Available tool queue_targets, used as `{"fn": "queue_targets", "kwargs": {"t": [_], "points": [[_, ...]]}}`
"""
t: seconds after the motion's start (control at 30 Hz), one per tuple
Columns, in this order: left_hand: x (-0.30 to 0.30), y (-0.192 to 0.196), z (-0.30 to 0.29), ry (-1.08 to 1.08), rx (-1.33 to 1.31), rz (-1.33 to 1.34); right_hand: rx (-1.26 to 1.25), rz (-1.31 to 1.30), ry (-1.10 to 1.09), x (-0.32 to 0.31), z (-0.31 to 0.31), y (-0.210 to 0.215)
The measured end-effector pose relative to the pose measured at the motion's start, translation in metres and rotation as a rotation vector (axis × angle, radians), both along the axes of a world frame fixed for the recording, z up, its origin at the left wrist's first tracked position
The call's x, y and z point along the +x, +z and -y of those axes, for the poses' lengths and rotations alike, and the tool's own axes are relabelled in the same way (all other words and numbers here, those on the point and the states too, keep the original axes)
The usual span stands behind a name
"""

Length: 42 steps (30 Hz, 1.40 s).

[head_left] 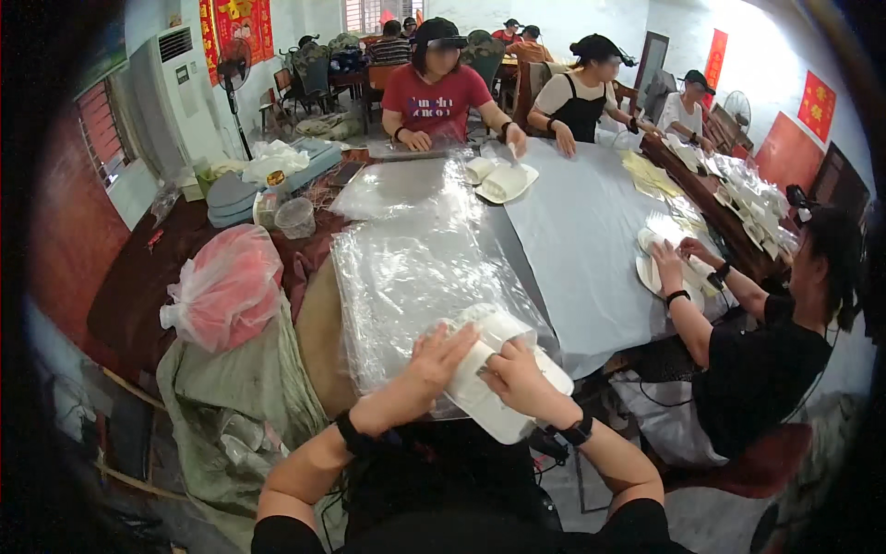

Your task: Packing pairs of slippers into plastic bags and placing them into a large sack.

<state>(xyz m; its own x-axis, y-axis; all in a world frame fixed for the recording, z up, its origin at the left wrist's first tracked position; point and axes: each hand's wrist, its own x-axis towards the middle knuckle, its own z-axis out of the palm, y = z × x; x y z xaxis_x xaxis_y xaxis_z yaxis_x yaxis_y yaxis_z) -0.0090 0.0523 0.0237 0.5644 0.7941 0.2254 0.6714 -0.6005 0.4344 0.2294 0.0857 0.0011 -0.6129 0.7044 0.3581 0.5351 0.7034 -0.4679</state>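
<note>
A shallow white tray [501,417] with rounded corners lies at the table's near edge, just in front of me. A bundle of white pieces [498,325] sits on it; I cannot make out their exact kind. My left hand [437,358] lies along the left side of the bundle, fingers stretched out and touching it. Over the tray's middle is my right hand [523,377], its fingers curled and pressed onto the white pieces. Whatever its fingertips pinch is hidden beneath them. Beyond my hands, a stack of clear plastic bags [397,277] spreads over the table.
Pink goods in a white plastic bag [226,286] stand to my left on green sacking [249,369]. A person at right [766,342] handles another white tray [657,275]. Across the table, a person in red [443,97] sits near white trays [508,182]. Pale sheeting [581,240] covers the table's right.
</note>
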Motion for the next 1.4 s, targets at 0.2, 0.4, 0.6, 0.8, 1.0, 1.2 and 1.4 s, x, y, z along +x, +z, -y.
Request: {"fn": "queue_targets", "kwargs": {"t": [0.2,0.4,0.6,0.8,1.0,1.2,1.4], "points": [[0.014,0.017,-0.003,-0.152,0.041,-0.035,0.244,0.017,-0.118,-0.033,-0.063,-0.066],[0.012,0.015,0.0,-0.224,0.006,-0.055,-0.043,0.016,-0.334,-0.074,-0.107,-0.066],[0.034,0.003,-0.007,-0.326,0.084,-0.077,0.608,0.132,-0.42,-0.044,-0.198,-0.177],[0.02,-0.023,-0.012,-0.359,0.196,-0.224,0.473,0.081,-0.691,-0.087,-0.21,-0.159],[-0.024,-0.004,-0.01,-0.285,-0.106,0.209,0.093,-0.04,-0.521,-0.112,-0.177,-0.124],[-0.039,-0.019,-0.025,-0.186,0.008,0.06,0.103,-0.157,-0.237,-0.058,-0.094,-0.103],[-0.049,-0.025,-0.014,-0.245,-0.047,-0.045,-0.334,0.016,0.349,0.056,-0.005,-0.034]]}}
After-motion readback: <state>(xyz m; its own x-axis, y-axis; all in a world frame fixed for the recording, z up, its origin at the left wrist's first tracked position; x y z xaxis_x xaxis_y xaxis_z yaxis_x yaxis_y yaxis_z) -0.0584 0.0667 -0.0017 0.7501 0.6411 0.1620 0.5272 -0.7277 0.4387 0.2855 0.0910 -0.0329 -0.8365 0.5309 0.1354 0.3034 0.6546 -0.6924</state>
